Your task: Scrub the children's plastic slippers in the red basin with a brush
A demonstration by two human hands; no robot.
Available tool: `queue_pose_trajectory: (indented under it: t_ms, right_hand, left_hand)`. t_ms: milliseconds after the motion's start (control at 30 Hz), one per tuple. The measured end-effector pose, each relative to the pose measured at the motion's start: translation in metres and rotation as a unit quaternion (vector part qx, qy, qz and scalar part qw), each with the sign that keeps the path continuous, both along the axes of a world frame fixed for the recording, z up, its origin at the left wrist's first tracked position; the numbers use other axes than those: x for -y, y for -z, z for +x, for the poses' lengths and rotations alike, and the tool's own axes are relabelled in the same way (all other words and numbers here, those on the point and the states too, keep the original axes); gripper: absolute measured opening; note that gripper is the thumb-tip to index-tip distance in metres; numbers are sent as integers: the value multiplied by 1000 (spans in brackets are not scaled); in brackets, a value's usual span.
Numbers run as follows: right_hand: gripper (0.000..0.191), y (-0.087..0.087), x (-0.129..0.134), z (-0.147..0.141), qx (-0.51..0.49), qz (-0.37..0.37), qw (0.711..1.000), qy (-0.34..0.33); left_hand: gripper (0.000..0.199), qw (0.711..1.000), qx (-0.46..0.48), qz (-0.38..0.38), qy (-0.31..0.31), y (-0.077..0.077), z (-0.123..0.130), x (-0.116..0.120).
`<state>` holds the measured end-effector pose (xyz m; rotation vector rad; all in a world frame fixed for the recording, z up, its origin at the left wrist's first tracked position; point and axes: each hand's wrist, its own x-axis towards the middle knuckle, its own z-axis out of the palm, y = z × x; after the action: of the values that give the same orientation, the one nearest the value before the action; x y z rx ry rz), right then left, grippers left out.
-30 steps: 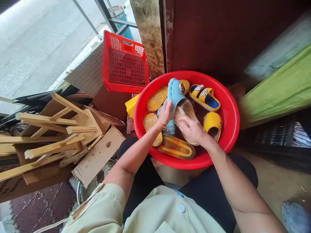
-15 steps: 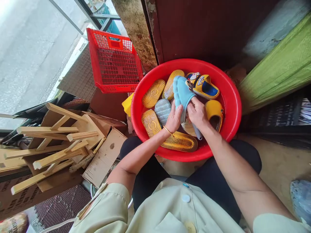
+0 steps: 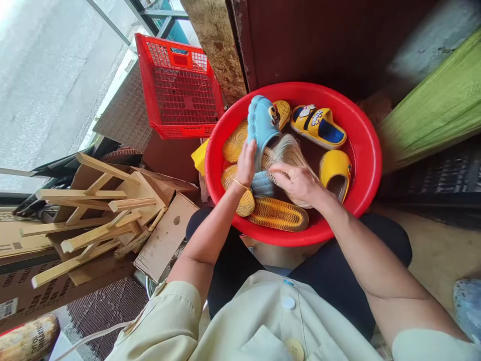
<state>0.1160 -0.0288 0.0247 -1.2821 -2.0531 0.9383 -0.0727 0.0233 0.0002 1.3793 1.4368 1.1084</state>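
A light blue slipper (image 3: 263, 120) with a scalloped edge and a small cartoon figure is gripped at its side by my left hand (image 3: 246, 163), tilted up above the basin. My right hand (image 3: 298, 183) is closed around a scrubbing brush (image 3: 277, 179); only some bristles show beneath the fingers, close to the slipper's opening. Behind that hand lies a pale, ridged slipper sole (image 3: 289, 150), partly covered. Around them in the red basin (image 3: 366, 200) lie a yellow sole (image 3: 280, 214), a yellow-and-blue slipper (image 3: 319, 128), a yellow slipper (image 3: 335, 173) and a blue ridged sole (image 3: 262, 184).
A red plastic crate (image 3: 184, 95) stands behind the basin on the left. Upturned wooden stools (image 3: 101, 210) and a cardboard box (image 3: 165, 235) crowd the left side. Green cloth (image 3: 432, 95) hangs at the right, beside a dark red panel (image 3: 319, 40).
The blue slipper has shifted left and turned in my left hand. My right hand has come away from its opening, uncovering brush bristles and the pale sole.
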Motion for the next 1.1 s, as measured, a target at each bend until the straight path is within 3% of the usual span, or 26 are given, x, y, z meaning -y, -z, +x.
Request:
queue_pose_trajectory:
  t_ms: [133, 233, 433, 567, 633, 800, 967, 1100]
  right_hand:
    - [40, 4, -9, 4, 237, 23, 966, 101]
    - [42, 7, -17, 9, 300, 11, 945, 130]
    - [36, 6, -16, 12, 192, -5, 980, 57]
    - [30, 2, -2, 8, 69, -12, 998, 2]
    - [30, -1, 8, 5, 30, -7, 999, -9]
    - [32, -1, 14, 1, 49, 28, 998, 23]
    - [36, 15, -10, 2, 133, 49, 981, 130]
    - [35, 22, -23, 6, 111, 46, 979, 166]
  left_hand:
    - [51, 997, -19, -12, 71, -3, 29, 26]
    - [53, 993, -25, -17, 110, -5, 46, 44]
    - [54, 996, -21, 4, 90, 3, 34, 36]
    - [54, 998, -24, 49, 32, 6, 15, 18]
    - [53, 999, -25, 37, 6, 7, 10, 9]
    - [52, 1000, -26, -6, 4, 7, 17, 6]
    - [55, 997, -29, -24, 66, -3, 40, 37]
    - [52, 994, -24, -35, 100, -8, 47, 52]
